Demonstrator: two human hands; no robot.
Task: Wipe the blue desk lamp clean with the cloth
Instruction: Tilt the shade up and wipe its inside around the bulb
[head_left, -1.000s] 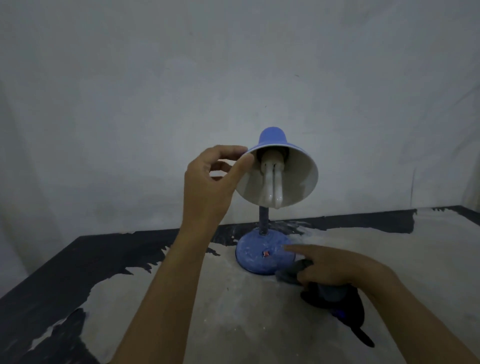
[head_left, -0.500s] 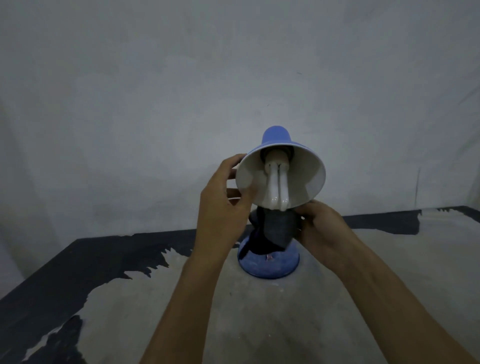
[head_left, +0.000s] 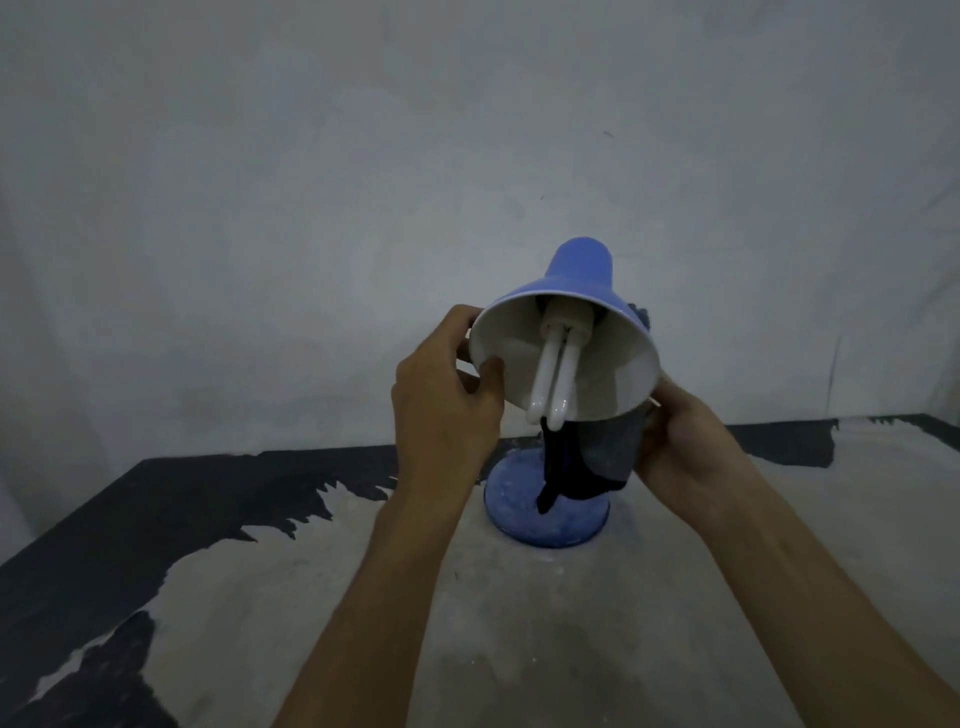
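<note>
There, near the table's back edge, the left hand pinched the lamp's shade rim while the right hand gripped the cloth against it.

A bare, dim room: blank plaster wall, paint-peeled table.

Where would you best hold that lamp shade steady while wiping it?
Grip the shade by its wide open rim, from its left, as the left hand does now: the thin edge lets a thumb hook inside, clear of the bulb, leaving the right side for the cloth.
</note>
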